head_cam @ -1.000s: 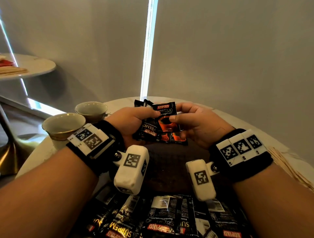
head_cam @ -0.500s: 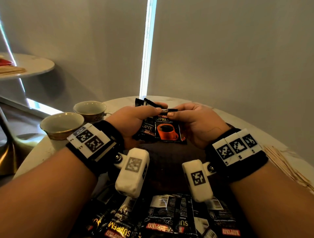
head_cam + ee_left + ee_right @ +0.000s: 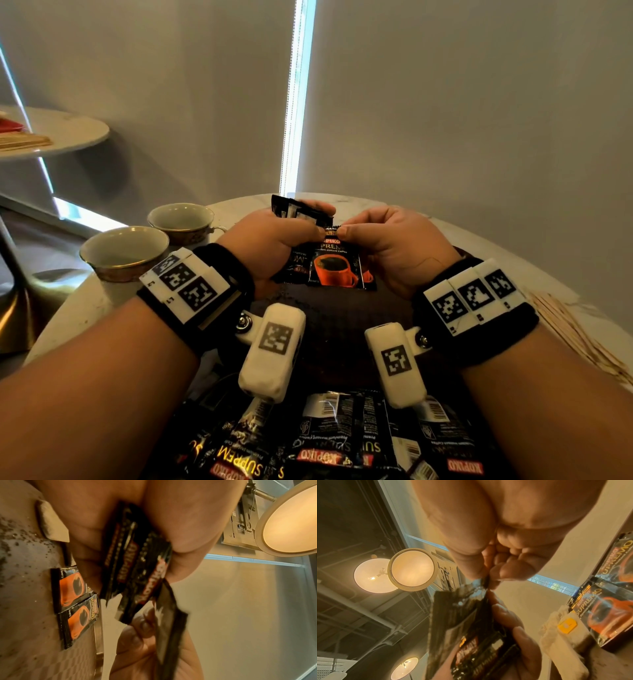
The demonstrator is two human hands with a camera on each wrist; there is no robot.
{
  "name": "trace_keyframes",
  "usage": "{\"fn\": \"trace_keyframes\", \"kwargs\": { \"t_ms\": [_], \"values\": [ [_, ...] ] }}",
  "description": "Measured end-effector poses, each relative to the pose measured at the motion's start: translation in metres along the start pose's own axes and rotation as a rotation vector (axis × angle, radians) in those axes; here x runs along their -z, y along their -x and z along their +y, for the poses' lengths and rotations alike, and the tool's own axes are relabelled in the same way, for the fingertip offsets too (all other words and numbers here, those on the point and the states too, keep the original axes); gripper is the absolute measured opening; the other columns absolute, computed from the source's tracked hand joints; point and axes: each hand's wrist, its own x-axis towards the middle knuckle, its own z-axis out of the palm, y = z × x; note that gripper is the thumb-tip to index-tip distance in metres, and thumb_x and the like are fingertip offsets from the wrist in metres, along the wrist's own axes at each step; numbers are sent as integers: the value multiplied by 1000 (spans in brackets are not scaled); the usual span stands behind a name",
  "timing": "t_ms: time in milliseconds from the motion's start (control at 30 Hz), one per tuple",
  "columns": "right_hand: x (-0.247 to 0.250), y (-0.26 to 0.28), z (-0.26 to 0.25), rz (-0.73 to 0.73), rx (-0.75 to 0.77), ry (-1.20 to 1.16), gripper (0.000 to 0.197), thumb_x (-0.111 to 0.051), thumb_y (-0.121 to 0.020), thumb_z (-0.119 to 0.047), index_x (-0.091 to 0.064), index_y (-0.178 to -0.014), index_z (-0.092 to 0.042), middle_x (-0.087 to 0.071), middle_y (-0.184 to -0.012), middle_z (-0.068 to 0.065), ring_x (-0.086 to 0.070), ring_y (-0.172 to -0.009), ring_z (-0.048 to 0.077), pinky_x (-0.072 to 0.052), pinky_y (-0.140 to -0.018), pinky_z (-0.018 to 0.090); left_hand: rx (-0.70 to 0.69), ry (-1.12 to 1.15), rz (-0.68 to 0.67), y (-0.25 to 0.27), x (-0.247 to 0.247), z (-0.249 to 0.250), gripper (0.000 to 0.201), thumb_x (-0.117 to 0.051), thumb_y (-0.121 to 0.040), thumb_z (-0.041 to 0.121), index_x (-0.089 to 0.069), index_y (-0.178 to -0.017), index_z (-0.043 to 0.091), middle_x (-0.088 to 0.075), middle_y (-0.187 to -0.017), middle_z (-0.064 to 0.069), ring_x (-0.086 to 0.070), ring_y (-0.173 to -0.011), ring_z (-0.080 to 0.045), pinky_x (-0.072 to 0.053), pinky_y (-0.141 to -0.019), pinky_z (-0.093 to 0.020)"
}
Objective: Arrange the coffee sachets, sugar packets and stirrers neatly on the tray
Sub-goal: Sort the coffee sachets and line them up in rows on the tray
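Round pale surface (image 3: 486, 240) against grey blinds, a bright slit at 12 o'clock. On it I log: dark tray (image 3: 342, 329) at centre; two cups (image 3: 123, 251) at 10 o'clock; stirrers (image 3: 575, 329) at 3 o'clock; loose coffee sachets (image 3: 329, 442) heaped at 6 o'clock. Second table (image 3: 68, 132) far at 9 o'clock. Left hand (image 3: 270, 243) grip: a bunch of sachets (image 3: 137, 566). Right hand (image 3: 394, 243) grip: pinching top edge of one sachet (image 3: 337, 267), above sachets laid on the tray's far end.
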Motion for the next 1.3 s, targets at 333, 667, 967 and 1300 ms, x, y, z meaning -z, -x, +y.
{"fn": "trace_keyframes", "kwargs": {
  "t_ms": [333,667,967,1300],
  "values": [
    [2,1,-2,-51,21,13,13,-71,-82,3,-70,-77,-9,-72,-77,13,-66,-75,31,-57,-76,48,-93,-141,29,0,-3,2,35,-71,-74,9,-76,-104,26,-73,-104,-19,-71,-98,-41,-57,-87,-55],
    [20,-8,6,-204,-186,83,13,-67,-84,4,-64,-83,-9,-65,-73,12,-56,-53,16,-43,-44,24,-50,91,142,2,-1,6,24,-64,-92,3,-67,-114,12,-71,-106,-25,-72,-95,-43,-59,-80,-57],
    [35,-26,31,35,-399,-69,6,-56,-97,-6,-58,-97,-11,-67,-79,8,-66,-55,16,-40,-39,19,119,53,240,-8,11,-2,36,-49,-91,-10,-63,-115,13,-67,-107,-18,-72,-77,-31,-56,-64,-41],
    [36,-26,41,39,-431,44,25,-62,-87,11,-63,-109,-2,-70,-90,17,-68,-59,17,-52,-47,24,373,-114,128,2,3,4,12,-54,-91,7,-53,-103,6,-60,-81,-16,-64,-64,-26,-51,-58,-33]
  ]
}}
